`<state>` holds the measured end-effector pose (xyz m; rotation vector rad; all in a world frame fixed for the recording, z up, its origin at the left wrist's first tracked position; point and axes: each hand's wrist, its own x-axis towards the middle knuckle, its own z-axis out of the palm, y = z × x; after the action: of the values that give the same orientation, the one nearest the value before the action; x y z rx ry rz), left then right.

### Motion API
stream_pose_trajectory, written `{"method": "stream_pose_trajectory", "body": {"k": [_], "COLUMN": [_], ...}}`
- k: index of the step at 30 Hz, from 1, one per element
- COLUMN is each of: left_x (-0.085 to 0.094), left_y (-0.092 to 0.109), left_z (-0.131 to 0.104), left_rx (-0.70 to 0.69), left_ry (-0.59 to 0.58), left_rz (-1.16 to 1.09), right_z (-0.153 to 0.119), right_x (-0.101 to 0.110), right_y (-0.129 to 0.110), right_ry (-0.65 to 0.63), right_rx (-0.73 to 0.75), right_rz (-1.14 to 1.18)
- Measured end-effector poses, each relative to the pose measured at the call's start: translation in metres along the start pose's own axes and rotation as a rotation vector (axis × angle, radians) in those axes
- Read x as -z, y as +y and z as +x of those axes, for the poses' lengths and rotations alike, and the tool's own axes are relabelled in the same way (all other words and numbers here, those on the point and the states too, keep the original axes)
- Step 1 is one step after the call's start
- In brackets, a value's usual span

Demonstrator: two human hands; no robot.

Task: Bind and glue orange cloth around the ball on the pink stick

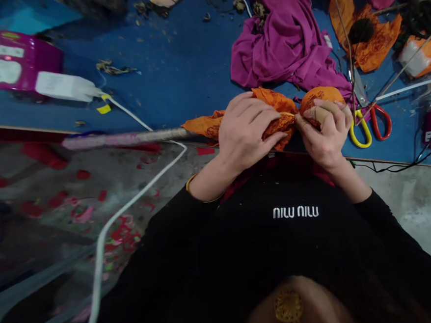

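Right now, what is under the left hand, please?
Under the left hand is orange patterned cloth, which sticks out on both sides. What lies directly beneath the palm is covered, so I cannot tell.

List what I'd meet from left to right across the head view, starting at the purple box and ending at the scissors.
Purple box → wrapped stick → left hand → right hand → scissors with yellow and red handles.
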<state>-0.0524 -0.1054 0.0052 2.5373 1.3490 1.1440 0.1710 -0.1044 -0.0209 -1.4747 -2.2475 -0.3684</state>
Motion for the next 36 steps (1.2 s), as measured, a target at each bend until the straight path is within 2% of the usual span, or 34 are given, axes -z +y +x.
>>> {"method": "stream_pose_trajectory", "body": {"k": [4, 9, 11, 18, 22, 28, 32, 36], "left_x": [0.000, 0.005, 0.003, -0.009, -0.008, -0.009, -0.011, -0.014], "left_y": [-0.004, -0.008, -0.011, -0.025, -0.027, -0.032, -0.037, -0.040], "left_z": [-0.004, -0.004, -0.001, 0.003, 0.007, 0.008, 0.007, 0.007], "left_rx": [0.060, 0.287, 0.339, 0.461, 0.462, 0.440, 0.456, 0.408], "left_ry": [0.091, -0.092, -0.108, 0.025, 0.013, -0.024, -0.062, -0.027], "left_rz": [-0.001, -0.032, -0.020, -0.032, -0.039, -0.047, -0.074, -0.084], "right_z": [0.002, 0.005, 0.005, 0.004, 0.011, 0.035, 0.047, 0.053], "right_x": [0.003, 0.008, 0.010, 0.007, 0.020, 0.046, 0.043, 0.034], "right_y": [-0.002, -0.003, -0.004, -0.012, -0.017, -0.025, -0.030, -0.031], "right_ry": [-0.050, -0.101, -0.096, -0.013, -0.003, -0.168, -0.164, -0.171], "right_rx": [-0.038, -0.032, -0.031, -0.067, -0.123, -0.033, -0.056, -0.066], "right_rz": [0.052, 0.090, 0.101, 0.068, 0.036, 0.073, 0.081, 0.023]}}
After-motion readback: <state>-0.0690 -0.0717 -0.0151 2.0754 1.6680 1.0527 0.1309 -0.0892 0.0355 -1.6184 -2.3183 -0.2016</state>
